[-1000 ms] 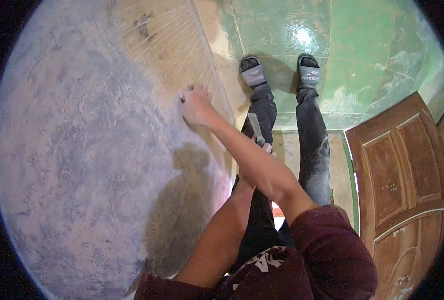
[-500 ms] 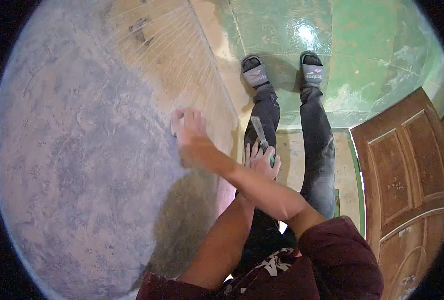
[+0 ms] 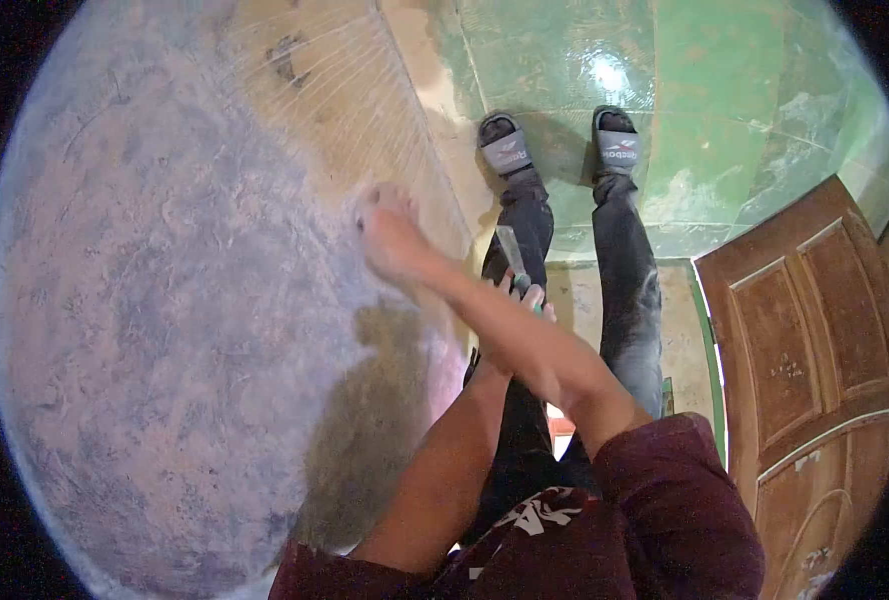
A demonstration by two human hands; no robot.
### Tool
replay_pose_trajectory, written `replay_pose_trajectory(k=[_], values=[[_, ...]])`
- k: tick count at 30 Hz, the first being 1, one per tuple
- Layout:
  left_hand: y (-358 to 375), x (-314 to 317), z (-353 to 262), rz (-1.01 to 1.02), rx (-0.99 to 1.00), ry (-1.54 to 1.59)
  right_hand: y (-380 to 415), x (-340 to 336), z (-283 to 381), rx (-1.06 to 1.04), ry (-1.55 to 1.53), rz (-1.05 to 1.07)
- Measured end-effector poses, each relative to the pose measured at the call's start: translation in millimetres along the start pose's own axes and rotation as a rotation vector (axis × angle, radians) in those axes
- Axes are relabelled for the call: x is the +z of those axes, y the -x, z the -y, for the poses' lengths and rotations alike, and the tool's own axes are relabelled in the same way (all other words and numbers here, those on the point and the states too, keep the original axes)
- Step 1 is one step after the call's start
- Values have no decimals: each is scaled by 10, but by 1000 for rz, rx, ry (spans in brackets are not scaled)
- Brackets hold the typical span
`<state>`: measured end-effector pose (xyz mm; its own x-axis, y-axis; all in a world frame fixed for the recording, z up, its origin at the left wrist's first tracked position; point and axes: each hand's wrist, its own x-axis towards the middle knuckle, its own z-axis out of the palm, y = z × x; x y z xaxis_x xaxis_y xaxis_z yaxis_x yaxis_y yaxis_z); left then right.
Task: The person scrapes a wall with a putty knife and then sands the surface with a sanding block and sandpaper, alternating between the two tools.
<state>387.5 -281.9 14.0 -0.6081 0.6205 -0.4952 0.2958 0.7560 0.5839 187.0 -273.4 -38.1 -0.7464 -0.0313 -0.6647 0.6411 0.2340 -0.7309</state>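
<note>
Crossing over the left forearm, my right arm reaches to the rough grey-white wall (image 3: 165, 300). My right hand (image 3: 390, 228) is against it near the bare tan patch (image 3: 340, 130), its fingers bent and blurred; a small thing under them cannot be made out. In front of my left leg, my left hand (image 3: 530, 298) is closed on a putty knife (image 3: 509, 250), blade pointing up and away. The forearm partly hides this hand.
Green tiled floor (image 3: 715, 150) lies beneath my feet, which wear grey sandals (image 3: 507, 155). A brown panelled wooden door (image 3: 790, 330) stands at the right. My arm casts a shadow on the lower wall.
My right hand has moved slightly up and right along the wall. My left hand, with the putty knife, has shifted slightly left and is more covered by the right forearm.
</note>
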Motion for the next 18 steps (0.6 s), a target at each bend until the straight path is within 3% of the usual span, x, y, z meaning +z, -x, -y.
replay_pose_trajectory(k=[1, 4, 6, 8, 12, 14, 18], values=[[-69, -4, -16, -7, 15, 3, 148, 32, 127, -22, -38, -7], [-208, -166, -139, 281, -322, 59, 241, 26, 162, -71, -52, -49], [-197, -189, -160, 278, -315, 57, 102, 8, 86, -105, -24, -87], [-179, -180, -191, 272, -295, 59, -203, -13, -72, 40, 6, -31], [-182, -83, -147, 244, -295, 49, 237, 7, 280, 46, -86, 100], [-151, -66, -170, 209, -321, 52, 643, 138, 448, -165, -57, -126], [-128, -83, -141, 258, -318, 43, 203, 488, -134, 7, 170, -121]])
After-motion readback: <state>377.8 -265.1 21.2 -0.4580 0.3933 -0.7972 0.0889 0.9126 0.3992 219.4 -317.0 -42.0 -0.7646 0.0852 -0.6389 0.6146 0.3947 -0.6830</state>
